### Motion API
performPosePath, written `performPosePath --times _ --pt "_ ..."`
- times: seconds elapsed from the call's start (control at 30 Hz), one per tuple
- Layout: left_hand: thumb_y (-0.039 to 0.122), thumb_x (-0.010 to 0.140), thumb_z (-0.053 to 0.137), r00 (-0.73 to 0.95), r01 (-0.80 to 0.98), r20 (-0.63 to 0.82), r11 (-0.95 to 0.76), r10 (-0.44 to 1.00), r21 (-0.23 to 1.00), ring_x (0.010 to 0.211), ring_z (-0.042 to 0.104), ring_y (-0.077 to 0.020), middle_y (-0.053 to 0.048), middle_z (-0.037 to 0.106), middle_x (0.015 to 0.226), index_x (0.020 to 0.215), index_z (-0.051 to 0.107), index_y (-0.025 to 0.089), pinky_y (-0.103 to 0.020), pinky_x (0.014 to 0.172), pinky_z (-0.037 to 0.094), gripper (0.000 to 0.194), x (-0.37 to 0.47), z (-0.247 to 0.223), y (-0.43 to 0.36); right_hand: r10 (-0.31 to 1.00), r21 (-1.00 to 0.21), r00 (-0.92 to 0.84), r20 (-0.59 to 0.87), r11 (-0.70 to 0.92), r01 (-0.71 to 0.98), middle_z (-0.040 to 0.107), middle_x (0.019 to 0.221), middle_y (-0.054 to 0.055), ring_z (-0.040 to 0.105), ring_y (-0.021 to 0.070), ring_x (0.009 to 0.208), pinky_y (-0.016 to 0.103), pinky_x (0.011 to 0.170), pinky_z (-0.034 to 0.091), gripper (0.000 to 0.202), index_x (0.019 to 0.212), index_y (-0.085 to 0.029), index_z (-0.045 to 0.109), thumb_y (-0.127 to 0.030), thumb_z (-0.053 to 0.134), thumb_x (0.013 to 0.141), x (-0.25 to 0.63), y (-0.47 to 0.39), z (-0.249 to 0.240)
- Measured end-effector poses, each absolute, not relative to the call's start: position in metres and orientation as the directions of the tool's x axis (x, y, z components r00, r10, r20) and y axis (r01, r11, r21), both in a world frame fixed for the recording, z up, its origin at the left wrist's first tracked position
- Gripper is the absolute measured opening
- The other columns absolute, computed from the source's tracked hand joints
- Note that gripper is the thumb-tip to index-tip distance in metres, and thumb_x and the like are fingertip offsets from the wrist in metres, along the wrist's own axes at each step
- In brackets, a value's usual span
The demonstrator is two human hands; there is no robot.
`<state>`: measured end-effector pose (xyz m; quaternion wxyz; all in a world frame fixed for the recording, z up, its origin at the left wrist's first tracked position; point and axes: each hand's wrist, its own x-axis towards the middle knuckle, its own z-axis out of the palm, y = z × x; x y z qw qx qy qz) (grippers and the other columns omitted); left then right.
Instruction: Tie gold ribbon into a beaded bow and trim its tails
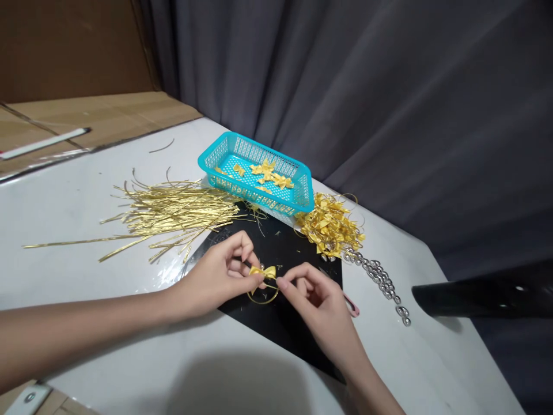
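Left hand (216,276) and right hand (317,300) pinch 1 gold bow (263,272) between closed fingertips above the black mat (298,323), steadying its loops.

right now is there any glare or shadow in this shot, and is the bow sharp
Head view: soft glare on the white table beside the gold strips; a broad shadow lies on the near edge; the bow, pinched between the left hand and right hand, is fairly sharp, though small.
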<state>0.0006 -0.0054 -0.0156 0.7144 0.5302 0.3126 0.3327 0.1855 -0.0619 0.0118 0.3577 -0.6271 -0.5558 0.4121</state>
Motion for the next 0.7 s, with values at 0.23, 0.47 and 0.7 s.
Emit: performPosePath --times 0.23,0.47,0.7 --pt "0.011 0.083 0.066 0.608 -0.271 -0.1 0.324 0.788 0.906 0.066 0.066 -0.0063 0.008 0.057 0.079 0.079 0.031 0.021 -0.014 0.058 0.049 0.037 0.002 -0.015 -0.001 0.858 -0.498 -0.22 0.464 0.458 0.736 0.064 0.063 -0.003 0.052 0.0092 0.045 0.022 0.05 0.041 0.015 0.102 -0.019 0.066 -0.013 0.061 0.089 0.183 -0.072 0.001" --pt "0.017 0.083 0.07 0.621 -0.283 -0.121 0.366 0.774 0.886 0.075 0.071 -0.0129 0.007 0.057 0.084 0.08 0.032 0.021 -0.017 0.058 0.055 0.038 0.003 -0.02 0.002 0.805 -0.442 -0.274 0.526 0.534 0.721 0.076 0.081 0.005 0.068 0.0129 0.062 0.022 0.058 0.047 0.016 0.099 -0.015 0.064 -0.004 0.057 0.089 0.179 -0.075 0.003" --pt "0.015 0.082 0.071 0.629 -0.279 -0.138 0.388 0.765 0.878 0.073 0.067 -0.0099 0.006 0.057 0.082 0.08 0.034 0.021 -0.014 0.057 0.054 0.037 0.003 -0.021 0.0 0.742 -0.257 -0.376 0.556 0.583 0.771 0.066 0.06 0.002 0.056 0.0125 0.048 0.027 0.051 0.037 0.015 0.102 -0.01 0.066 -0.007 0.057 0.09 0.18 -0.077 -0.005"
